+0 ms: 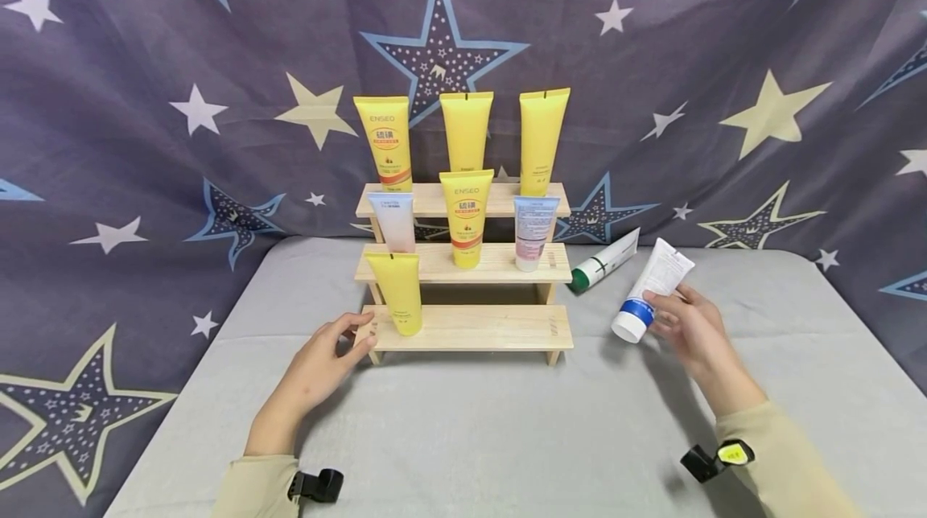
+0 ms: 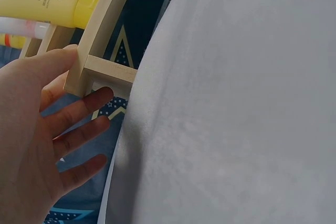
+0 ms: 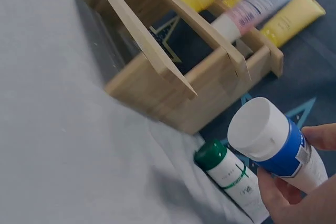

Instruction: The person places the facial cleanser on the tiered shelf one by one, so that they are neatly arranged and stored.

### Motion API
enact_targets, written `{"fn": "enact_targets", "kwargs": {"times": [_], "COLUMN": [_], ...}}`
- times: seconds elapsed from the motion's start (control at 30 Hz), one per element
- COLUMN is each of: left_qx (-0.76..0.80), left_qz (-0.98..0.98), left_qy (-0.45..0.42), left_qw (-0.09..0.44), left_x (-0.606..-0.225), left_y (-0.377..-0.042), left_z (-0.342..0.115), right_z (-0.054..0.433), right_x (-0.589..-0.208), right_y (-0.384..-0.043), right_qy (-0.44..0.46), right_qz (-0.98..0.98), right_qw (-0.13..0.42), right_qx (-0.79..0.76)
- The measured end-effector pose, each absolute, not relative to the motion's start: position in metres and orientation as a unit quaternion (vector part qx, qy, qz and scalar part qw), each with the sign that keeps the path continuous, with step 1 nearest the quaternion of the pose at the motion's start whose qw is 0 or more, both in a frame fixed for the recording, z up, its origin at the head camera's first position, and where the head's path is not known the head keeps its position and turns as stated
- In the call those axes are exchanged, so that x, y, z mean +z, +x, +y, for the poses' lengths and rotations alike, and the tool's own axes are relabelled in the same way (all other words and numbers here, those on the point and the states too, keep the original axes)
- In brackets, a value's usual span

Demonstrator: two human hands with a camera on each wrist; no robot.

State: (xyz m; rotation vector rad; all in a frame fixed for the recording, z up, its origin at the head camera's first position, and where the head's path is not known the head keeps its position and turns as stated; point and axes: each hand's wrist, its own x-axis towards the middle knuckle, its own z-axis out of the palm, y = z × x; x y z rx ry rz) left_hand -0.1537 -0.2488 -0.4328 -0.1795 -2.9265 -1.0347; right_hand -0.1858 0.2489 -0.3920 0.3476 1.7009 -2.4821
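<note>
A three-step wooden display rack point(image 1: 492, 328) stands on the grey cloth, holding several squeeze tubes. My left hand point(image 1: 319, 365) is at the left end of its lowest step, thumb and index finger pinching the board end, the other fingers spread point(image 2: 84, 135). Close beside them on that step stands a yellow tube point(image 1: 397, 293). To the right of the rack, my right hand point(image 1: 691, 333) grips a white tube with a blue band point(image 1: 652, 285), tilted, its white cap point(image 3: 252, 129) pointing down and left. Behind it a white tube with a green cap point(image 1: 604, 261) lies on the cloth.
On the middle step a yellow tube point(image 1: 467, 216) stands between a pale tube point(image 1: 393, 222) and a blue-and-pink tube point(image 1: 534, 230). Three yellow tubes, one at the right point(image 1: 543, 140), occupy the top step. A star-patterned curtain point(image 1: 615, 116) hangs behind the rack.
</note>
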Motion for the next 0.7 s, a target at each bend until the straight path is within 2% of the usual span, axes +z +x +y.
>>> {"fn": "enact_targets", "kwargs": {"times": [0.33,0.57,0.7], "left_qx": [-0.331,-0.332,-0.333], "left_qz": [-0.942,-0.942,-0.941], "left_qy": [-0.055,-0.053,-0.053], "left_qw": [0.013,0.014,0.013], "left_x": [-0.43,-0.433,-0.433], "left_y": [-0.153,-0.153,-0.154], "left_z": [-0.249,-0.249,-0.249], "right_z": [0.225,0.203,0.188], "right_x": [-0.39,-0.389,-0.39], "right_y": [-0.165,-0.154,-0.149], "right_qy": [0.09,0.087,0.074], "right_qz": [0.594,0.629,0.659], "right_qw": [0.02,0.018,-0.021], "right_qx": [-0.799,-0.773,-0.748]}}
